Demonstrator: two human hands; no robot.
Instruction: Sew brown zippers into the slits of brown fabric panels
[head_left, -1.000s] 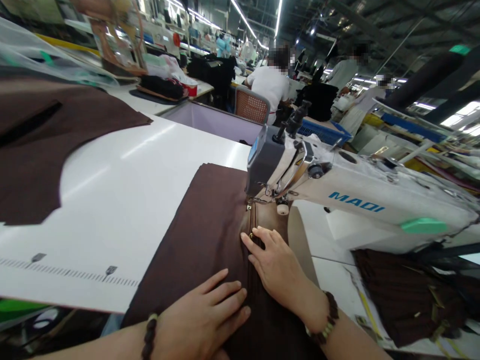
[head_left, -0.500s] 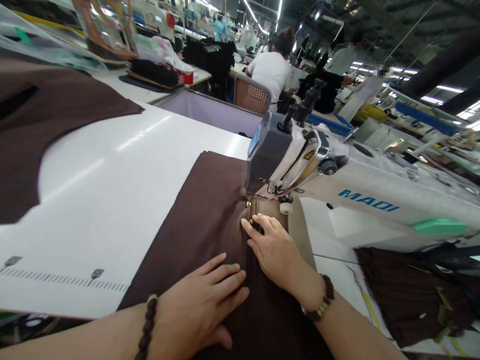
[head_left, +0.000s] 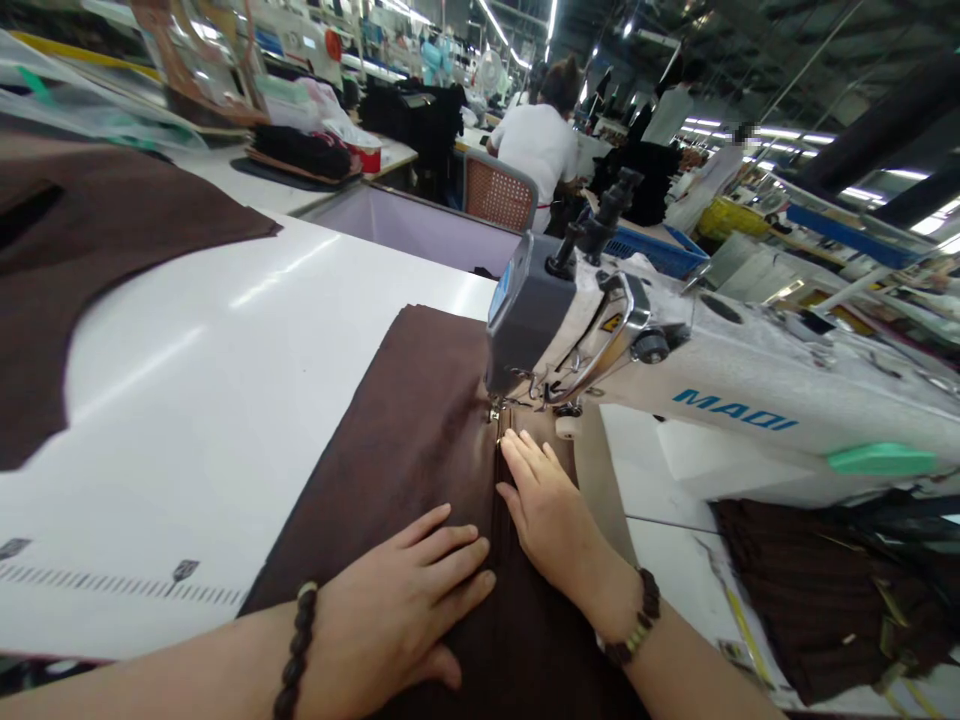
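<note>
A brown fabric panel [head_left: 375,430] lies on the white sewing table, its upper right part under the presser foot [head_left: 495,412] of a sewing machine [head_left: 675,390]. A zipper [head_left: 501,470] runs lengthwise along the panel towards the needle. My left hand [head_left: 420,590] rests flat on the fabric left of the zipper, fingers spread. Just below the presser foot, my right hand [head_left: 547,510] lies on the fabric at the zipper's right side, fingers stretched forward and thumb apart. It presses on the cloth without visibly grasping anything.
Another brown fabric piece [head_left: 135,220] lies at the table's left. A stack of dark brown pieces [head_left: 832,600] is on the right below the machine arm. Beyond the table are a lilac-lined bin [head_left: 420,225], a chair [head_left: 499,190] and a seated person [head_left: 536,140].
My right hand has straightened its fingers, which were bent around the zipper pull, and lies flatter to the right. My left hand stays nearly in place. The view has shifted slightly.
</note>
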